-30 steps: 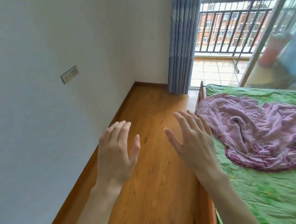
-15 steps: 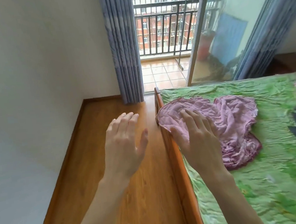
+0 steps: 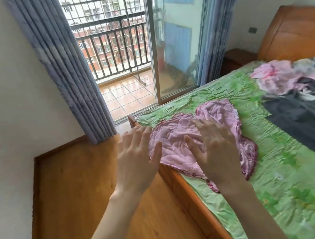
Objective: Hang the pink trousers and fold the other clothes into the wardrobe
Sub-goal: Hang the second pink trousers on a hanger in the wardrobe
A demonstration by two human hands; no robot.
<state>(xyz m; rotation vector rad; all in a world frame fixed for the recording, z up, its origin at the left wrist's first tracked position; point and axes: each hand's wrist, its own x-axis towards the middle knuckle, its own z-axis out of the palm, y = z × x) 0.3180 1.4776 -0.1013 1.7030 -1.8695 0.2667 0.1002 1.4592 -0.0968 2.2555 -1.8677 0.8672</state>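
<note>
Both your hands are out in front, fingers straight and spread, nothing held. Your right hand (image 3: 217, 152) hovers over the pink trousers (image 3: 176, 137), which lie crumpled at the near corner of the bed (image 3: 287, 183); whether it touches the cloth, you can't tell from here. Your left hand (image 3: 137, 160) sits just beside the garment's left edge, over the floor (image 3: 78, 186).

This looks like the very start: reaching for the trousers, nothing lifted yet. Next you likely need a pinch on the waistband to raise them clear.

Mind the wooden bed frame (image 3: 181, 187) right under the fabric's overhang. There's open floor to your left; the pile of other clothes (image 3: 294, 93) lies well apart, toward the headboard (image 3: 295, 32).
</note>
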